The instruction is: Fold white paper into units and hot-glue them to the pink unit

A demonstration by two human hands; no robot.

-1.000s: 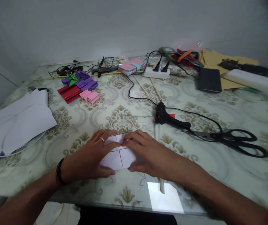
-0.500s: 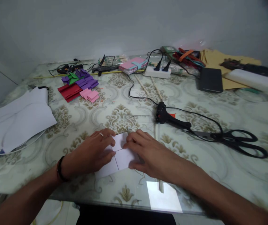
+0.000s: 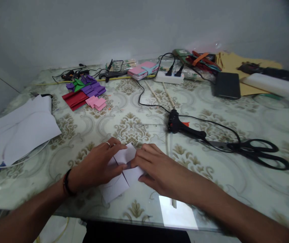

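Observation:
A small piece of white paper (image 3: 116, 189) with dark lines crossing it lies near the table's front edge. My left hand (image 3: 101, 162) is at its left side, thumb and fingertips closed on the paper. At the right side my right hand (image 3: 154, 165) has its bent fingers pressed together on the paper, and the part between both hands is raised. The fingertips cover some of it. Beyond my right hand rests a black glue gun (image 3: 176, 123), with black-handled scissors (image 3: 256, 152) to its right.
White sheets (image 3: 25, 128) lie at the left. Folded red paper (image 3: 75, 98), purple paper (image 3: 94, 88) and pink paper (image 3: 96, 102) sit at the back left. A power strip (image 3: 169, 77) and a black box (image 3: 227, 85) are further back.
The white paper has turned slightly, its lower left corner now closer to the table's front edge. Its middle has lifted between my fingers, which have shifted a little.

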